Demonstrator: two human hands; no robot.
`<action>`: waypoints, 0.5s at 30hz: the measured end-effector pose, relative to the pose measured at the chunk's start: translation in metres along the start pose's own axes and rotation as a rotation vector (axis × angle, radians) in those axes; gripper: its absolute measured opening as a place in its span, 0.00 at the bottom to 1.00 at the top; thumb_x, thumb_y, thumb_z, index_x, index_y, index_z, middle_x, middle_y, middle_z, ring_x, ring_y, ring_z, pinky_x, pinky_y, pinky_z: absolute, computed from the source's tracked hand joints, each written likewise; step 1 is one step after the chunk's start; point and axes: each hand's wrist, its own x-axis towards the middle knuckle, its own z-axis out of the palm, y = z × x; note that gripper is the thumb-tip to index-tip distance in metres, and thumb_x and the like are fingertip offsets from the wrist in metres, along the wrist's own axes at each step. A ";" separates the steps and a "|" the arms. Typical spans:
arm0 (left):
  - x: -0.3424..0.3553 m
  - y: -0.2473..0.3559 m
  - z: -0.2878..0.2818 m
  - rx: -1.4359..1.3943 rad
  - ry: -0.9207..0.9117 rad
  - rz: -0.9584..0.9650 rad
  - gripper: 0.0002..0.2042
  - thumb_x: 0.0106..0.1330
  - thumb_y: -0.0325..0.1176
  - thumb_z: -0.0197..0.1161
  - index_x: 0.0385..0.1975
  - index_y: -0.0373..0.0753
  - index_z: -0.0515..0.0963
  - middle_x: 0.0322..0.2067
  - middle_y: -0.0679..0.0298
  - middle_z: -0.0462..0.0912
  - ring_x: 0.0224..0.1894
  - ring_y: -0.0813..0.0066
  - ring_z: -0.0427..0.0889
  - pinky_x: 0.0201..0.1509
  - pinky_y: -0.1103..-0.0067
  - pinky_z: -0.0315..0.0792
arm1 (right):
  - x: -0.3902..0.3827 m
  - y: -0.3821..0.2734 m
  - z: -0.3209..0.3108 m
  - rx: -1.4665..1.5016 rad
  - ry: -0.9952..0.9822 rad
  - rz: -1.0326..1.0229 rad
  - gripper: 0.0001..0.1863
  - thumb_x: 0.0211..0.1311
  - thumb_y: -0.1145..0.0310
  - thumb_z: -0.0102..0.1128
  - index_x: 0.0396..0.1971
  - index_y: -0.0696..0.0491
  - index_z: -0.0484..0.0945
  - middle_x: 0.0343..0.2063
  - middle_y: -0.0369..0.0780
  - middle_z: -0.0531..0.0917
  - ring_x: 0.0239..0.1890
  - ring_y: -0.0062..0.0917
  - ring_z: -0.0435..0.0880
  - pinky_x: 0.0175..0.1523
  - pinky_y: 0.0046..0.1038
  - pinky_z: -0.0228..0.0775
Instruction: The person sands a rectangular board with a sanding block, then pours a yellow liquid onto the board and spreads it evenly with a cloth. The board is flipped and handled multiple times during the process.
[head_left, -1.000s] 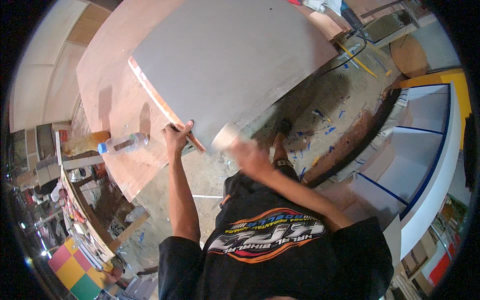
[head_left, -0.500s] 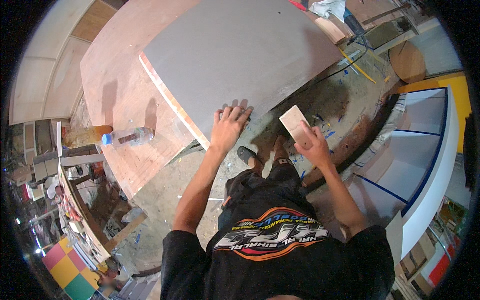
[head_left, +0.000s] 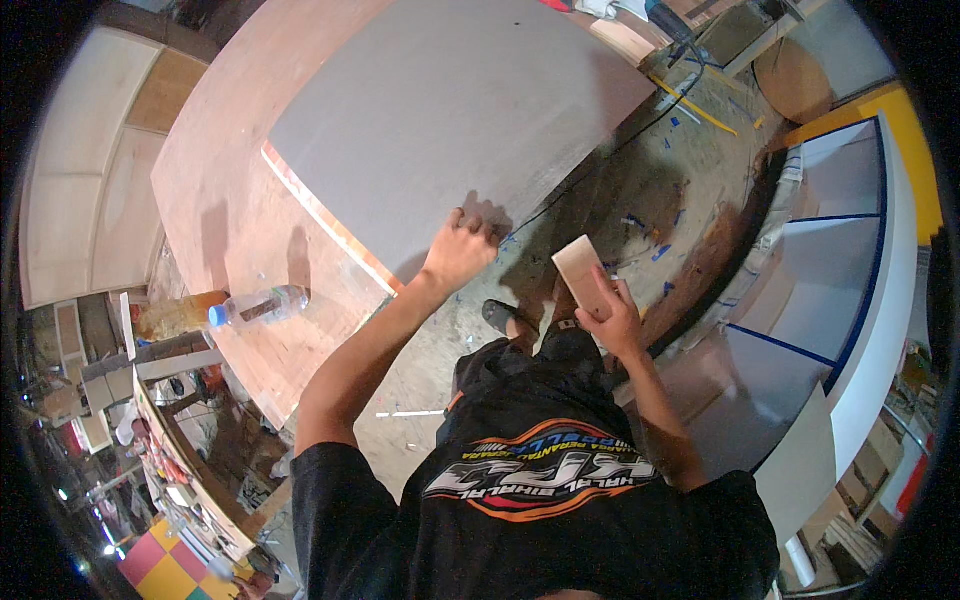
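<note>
A large grey panel with a pale wooden edge lies in front of me. By its near edge is my left hand, its fingers loosely bent and somewhat apart, with nothing visible in them. The hand's shadow falls on the grey surface beside it; whether the fingertips touch the panel is hard to tell. To the right, beyond the panel's edge, my right hand grips a flat rectangular wooden block, held tilted above the floor with fingers along one side.
Beneath the panel spreads a larger wooden board. A clear bottle with a blue cap lies at its left edge. On the right stands a white shelf unit with blue edges. A power tool with a cord rests at far right.
My left hand has gone from fingers spread on the panel to fingers bent, at its near edge. The block in my right hand has shifted slightly nearer and turned steeper. The view has shifted.
</note>
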 end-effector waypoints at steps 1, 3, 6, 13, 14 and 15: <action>0.001 0.001 -0.002 0.001 -0.040 0.013 0.08 0.59 0.33 0.59 0.34 0.43 0.84 0.38 0.62 0.84 0.49 0.67 0.82 0.60 0.62 0.69 | 0.001 0.003 -0.002 -0.014 0.015 -0.003 0.46 0.50 0.59 0.75 0.71 0.42 0.65 0.42 0.46 0.75 0.45 0.43 0.80 0.50 0.40 0.75; 0.004 0.001 -0.006 0.003 -0.118 0.038 0.11 0.61 0.34 0.58 0.39 0.41 0.84 0.42 0.58 0.84 0.53 0.64 0.81 0.59 0.61 0.71 | 0.004 0.008 -0.004 -0.045 0.045 -0.011 0.46 0.50 0.59 0.75 0.71 0.42 0.65 0.43 0.46 0.75 0.46 0.44 0.80 0.50 0.40 0.75; 0.004 0.000 0.013 0.004 0.080 0.025 0.13 0.64 0.32 0.56 0.45 0.37 0.81 0.40 0.59 0.84 0.48 0.66 0.83 0.59 0.62 0.69 | 0.008 0.007 -0.005 -0.009 0.084 -0.017 0.45 0.51 0.59 0.74 0.71 0.42 0.65 0.44 0.46 0.75 0.46 0.44 0.80 0.50 0.40 0.76; 0.004 -0.003 0.037 -0.006 0.067 0.031 0.17 0.67 0.32 0.53 0.52 0.32 0.76 0.52 0.53 0.79 0.51 0.62 0.83 0.65 0.63 0.67 | 0.009 -0.006 0.000 0.042 0.050 -0.013 0.45 0.51 0.60 0.74 0.72 0.42 0.64 0.45 0.47 0.75 0.48 0.46 0.79 0.53 0.40 0.74; 0.004 -0.003 0.038 -0.030 0.049 0.024 0.17 0.67 0.32 0.53 0.52 0.32 0.75 0.54 0.53 0.78 0.52 0.61 0.82 0.67 0.64 0.66 | 0.009 -0.008 0.000 0.058 0.052 -0.003 0.45 0.51 0.60 0.74 0.72 0.42 0.64 0.45 0.47 0.75 0.49 0.46 0.78 0.53 0.40 0.74; 0.003 -0.004 0.037 -0.055 0.031 0.019 0.17 0.67 0.32 0.52 0.53 0.31 0.75 0.55 0.52 0.77 0.52 0.61 0.82 0.68 0.64 0.65 | 0.008 -0.010 0.001 0.074 0.054 0.010 0.45 0.51 0.60 0.74 0.72 0.41 0.64 0.44 0.48 0.75 0.49 0.47 0.78 0.54 0.41 0.73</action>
